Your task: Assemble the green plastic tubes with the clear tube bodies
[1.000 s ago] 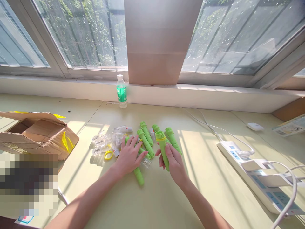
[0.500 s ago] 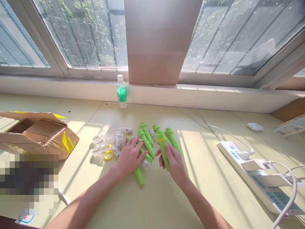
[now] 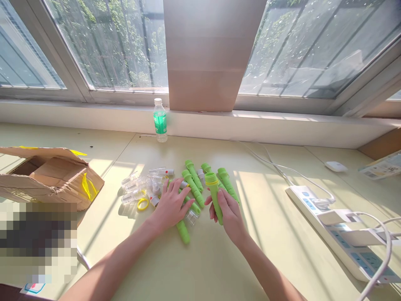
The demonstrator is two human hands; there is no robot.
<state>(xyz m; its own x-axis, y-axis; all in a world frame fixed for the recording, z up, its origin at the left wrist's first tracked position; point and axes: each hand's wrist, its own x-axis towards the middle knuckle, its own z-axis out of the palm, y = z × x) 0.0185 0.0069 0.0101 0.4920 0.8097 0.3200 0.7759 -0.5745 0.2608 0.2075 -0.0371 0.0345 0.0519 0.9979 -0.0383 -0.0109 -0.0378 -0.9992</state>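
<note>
1. R hand [image 3: 230, 212] grips light-green threaded plastic tube [image 3: 215, 195], mouth up, nr L hand [image 3: 171, 205].
2. L hand palm-down over ribbed green plastic tubes [image 3: 183, 232], clear plastic cylinders [image 3: 133, 195] beside; can't tell if gripping.
3. Risk: L nudge could roll cylinders away; slack R grip could drop threaded tube.

Bottle [image 3: 160, 121]: upright on tabletop [image 3: 200, 267], white-capped, green-labelled.
Power strip [image 3: 340, 239]: white, plugs [image 3: 322, 203] inserted.
Windows [image 3: 109, 46]: sunlit, brown panel [image 3: 203, 85] between.
</note>
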